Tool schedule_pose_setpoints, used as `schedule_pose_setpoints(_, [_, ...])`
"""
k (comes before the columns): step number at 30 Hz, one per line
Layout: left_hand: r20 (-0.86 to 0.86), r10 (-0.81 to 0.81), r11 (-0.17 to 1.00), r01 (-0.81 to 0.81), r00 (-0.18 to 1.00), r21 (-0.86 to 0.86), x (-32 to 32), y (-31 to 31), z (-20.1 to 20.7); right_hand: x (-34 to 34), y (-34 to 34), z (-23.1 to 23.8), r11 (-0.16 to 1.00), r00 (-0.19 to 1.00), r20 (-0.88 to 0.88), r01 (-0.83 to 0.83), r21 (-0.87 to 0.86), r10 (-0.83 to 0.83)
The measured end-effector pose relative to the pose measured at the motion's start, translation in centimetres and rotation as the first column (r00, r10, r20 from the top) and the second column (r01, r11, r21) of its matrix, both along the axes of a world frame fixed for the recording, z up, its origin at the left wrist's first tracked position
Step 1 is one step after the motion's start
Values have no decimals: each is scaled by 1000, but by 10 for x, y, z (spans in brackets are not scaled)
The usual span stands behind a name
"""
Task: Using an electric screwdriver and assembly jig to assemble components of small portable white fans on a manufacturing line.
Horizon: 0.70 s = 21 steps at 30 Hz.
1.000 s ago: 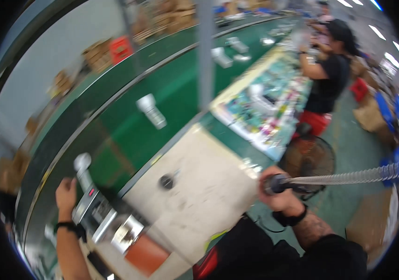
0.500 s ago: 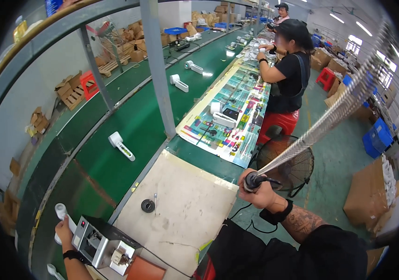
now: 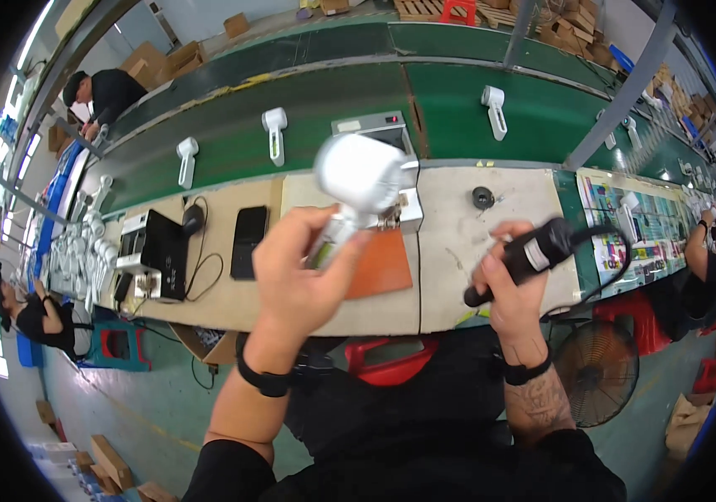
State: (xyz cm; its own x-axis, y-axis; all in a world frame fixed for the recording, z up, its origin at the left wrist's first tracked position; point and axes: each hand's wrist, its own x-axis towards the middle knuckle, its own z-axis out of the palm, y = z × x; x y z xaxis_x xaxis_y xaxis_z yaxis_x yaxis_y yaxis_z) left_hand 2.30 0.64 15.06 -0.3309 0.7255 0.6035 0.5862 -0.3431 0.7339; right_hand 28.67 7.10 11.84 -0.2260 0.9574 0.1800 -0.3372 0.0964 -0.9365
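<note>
My left hand grips a white round-headed plastic housing by its handle and holds it raised over the bench. The housing's head is up and slightly blurred; a greenish part shows inside the handle. In my right hand is a black electric screwdriver, fingers wrapped round its body and a cord leaving its right end. Beyond my left hand an orange-brown pad lies in front of a metal-fronted bench device, partly hidden by the housing. A small black ring-shaped part lies beyond the screwdriver.
Similar white housings lie along the green conveyor behind the bench. To the left are a black phone, a second black device and a heap of white housings. A floor fan stands at right; co-workers sit on both sides.
My view has swung left toward the bench. My left hand has brought the white housing from the conveyor side to in front of me. My right hand still holds the screwdriver, now over the bench.
</note>
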Motion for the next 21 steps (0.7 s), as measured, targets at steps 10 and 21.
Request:
schedule_pose_setpoints(10, [-181, -8, 991, 33, 983, 132, 54, -38, 0, -60, -59, 28, 989, 990, -18, -144, -42, 143])
schedule_pose_setpoints(21, [235, -242, 969, 248, 941, 4, 76, -51, -16, -28, -50, 21, 991, 992, 26, -126, -47, 127])
